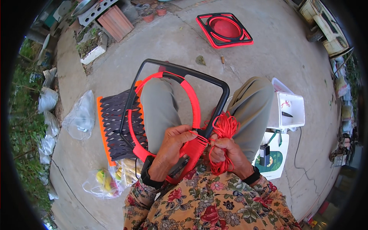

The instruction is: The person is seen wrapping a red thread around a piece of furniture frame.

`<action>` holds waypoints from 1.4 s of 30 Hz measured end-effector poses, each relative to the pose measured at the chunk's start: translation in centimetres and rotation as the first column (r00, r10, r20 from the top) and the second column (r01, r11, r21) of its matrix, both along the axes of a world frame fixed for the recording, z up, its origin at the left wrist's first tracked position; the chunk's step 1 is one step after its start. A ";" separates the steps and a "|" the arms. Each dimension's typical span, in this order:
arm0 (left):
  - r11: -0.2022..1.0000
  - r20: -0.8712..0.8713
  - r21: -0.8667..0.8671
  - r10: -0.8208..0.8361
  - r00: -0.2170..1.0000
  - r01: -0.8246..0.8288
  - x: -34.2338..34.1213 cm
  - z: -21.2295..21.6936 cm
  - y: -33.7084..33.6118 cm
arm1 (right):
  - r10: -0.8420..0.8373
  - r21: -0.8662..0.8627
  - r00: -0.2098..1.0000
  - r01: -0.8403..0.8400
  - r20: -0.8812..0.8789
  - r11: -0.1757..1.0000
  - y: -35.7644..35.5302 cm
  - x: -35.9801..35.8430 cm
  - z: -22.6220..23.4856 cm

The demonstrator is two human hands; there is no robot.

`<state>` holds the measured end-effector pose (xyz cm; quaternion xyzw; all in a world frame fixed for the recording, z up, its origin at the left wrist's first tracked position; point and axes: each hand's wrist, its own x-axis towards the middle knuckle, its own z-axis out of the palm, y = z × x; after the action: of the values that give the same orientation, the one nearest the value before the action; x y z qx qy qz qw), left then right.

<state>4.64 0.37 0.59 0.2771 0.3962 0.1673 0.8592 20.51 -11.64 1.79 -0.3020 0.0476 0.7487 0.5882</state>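
Note:
A black frame [226, 91] with rounded corners leans across my lap, an inner ring [194, 101] inside it. Red cord is wound closely over most of the ring, while a short black stretch shows at its top. My left hand [173, 147] is closed on the frame's near right part, thumb and fingers pressing the red wrapped band [194, 151]. Beside it, my right hand [227, 152] is closed round a loose bundle of red cord [226, 126], close to the frame's bar. Strands run between the bundle and the wrapped band. Fingertips partly hide the exact crossing.
A similar red and black frame [224, 30] lies on the concrete farther ahead. Left of my knees are a dark slatted mat [120, 124] with orange edges and plastic bags [80, 117]. At right stand a white foam box [290, 111] holding a knife, and a small black device [264, 154].

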 end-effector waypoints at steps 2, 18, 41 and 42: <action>0.999 0.013 -0.014 -0.031 0.999 0.031 0.1 0.3 0.2 | -0.002 -0.020 0.998 0.003 0.067 1.000 0.1 -0.1 0.3; 0.999 -0.057 0.025 -0.046 0.997 0.047 0.0 0.6 0.2 | 0.046 -0.052 0.993 -0.041 0.113 0.998 -0.5 -0.9 0.2; 0.979 -0.160 0.115 -0.150 0.976 0.169 -1.9 2.0 0.0 | 0.036 -0.024 0.993 -0.033 0.116 0.999 -0.8 -0.9 0.1; 0.978 -0.152 0.084 -0.175 0.973 0.189 -1.7 1.9 0.2 | 0.035 -0.023 0.993 -0.032 0.117 0.999 -0.8 -0.9 0.1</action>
<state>2.97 0.52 2.51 0.3653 0.4216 0.0865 0.8254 19.66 -12.46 1.93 -0.3523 0.0159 0.7390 0.5740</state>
